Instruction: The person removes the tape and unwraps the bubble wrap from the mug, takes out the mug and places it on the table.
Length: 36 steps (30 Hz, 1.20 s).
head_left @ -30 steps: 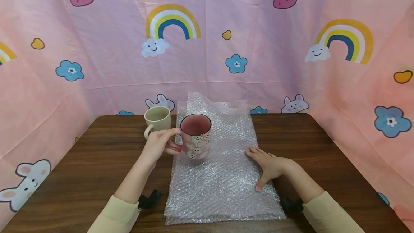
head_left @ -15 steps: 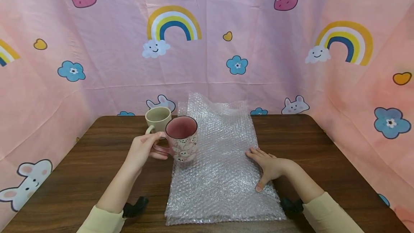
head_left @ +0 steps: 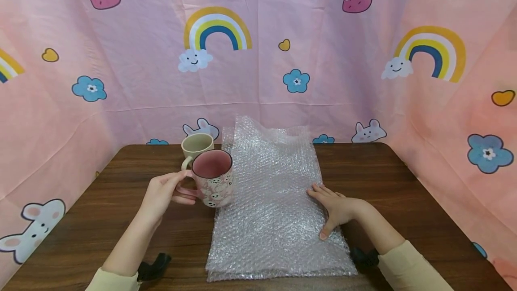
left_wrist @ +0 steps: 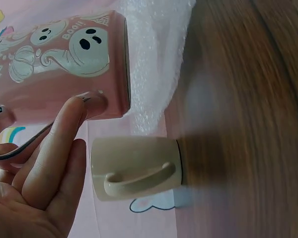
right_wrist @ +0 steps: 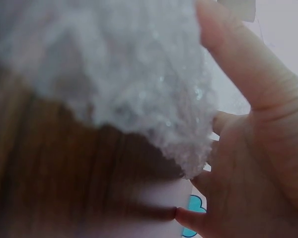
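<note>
By its handle, my left hand (head_left: 163,191) grips a pink mug (head_left: 214,183) with white ghost drawings and a dark rim. The left wrist view shows the fingers curled through the handle of the mug (left_wrist: 64,59), held above the table. Below and behind it stands a cream mug (head_left: 195,143), upright, its handle (left_wrist: 139,182) facing me. A sheet of bubble wrap (head_left: 278,232) lies flat in the middle, seemingly in layers. My right hand (head_left: 333,205) rests on its right edge with fingers spread; the right wrist view shows the wrap's edge (right_wrist: 139,99) beside the thumb.
The dark wooden table (head_left: 105,210) extends to both sides of the wrap. A pink patterned cloth (head_left: 258,71) hangs behind and along both sides. The wrap's far end leans up against this cloth.
My left hand has carried the pink mug left and slightly nearer, from over the bubble wrap to its left edge, partly covering the cream mug. My right hand stays put.
</note>
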Motion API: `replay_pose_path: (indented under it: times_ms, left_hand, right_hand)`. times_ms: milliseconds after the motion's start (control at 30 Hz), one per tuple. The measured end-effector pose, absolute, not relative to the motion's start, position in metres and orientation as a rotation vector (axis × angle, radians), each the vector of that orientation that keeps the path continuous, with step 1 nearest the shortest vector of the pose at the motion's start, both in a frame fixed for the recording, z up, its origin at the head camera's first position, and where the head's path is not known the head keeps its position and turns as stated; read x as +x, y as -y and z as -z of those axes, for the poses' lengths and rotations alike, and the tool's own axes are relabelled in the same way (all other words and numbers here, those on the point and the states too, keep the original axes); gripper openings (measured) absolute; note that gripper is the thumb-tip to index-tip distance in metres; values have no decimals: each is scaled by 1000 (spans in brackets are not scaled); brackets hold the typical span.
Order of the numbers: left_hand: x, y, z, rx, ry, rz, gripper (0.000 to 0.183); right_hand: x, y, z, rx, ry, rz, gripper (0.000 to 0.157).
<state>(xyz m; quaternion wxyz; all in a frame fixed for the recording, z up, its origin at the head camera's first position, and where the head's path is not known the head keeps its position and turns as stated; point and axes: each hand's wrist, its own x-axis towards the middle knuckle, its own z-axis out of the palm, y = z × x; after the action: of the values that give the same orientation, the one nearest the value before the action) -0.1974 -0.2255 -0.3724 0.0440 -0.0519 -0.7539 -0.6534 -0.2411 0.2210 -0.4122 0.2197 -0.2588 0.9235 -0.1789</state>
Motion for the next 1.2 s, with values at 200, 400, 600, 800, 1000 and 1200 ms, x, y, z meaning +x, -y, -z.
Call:
replay_pose_path:
  times_ms: [200, 400, 600, 800, 1000, 1200]
  left_hand:
    - [-193, 235, 375, -126, 2273, 2007, 36]
    - [-191, 243, 377, -143, 2262, 2004, 29]
    - [-191, 251, 380, -218, 2220, 2018, 27]
    - [-195, 259, 385, -277, 2228, 2018, 34]
    - [-198, 267, 389, -263, 2264, 2003, 35]
    - [-199, 277, 391, -257, 2320, 1943, 41]
  right_hand:
    - [-241, -222, 413, -729, -2545, 517, 123]
    - [-241, -223, 414, -737, -2549, 515, 123]
    - [-242, -224, 415, -746, -2543, 518, 122]
    - [-242, -224, 415, -747, -2548, 521, 123]
    - [-242, -223, 415, -747, -2547, 520, 122]
    - [-242, -223, 415, -755, -2549, 517, 123]
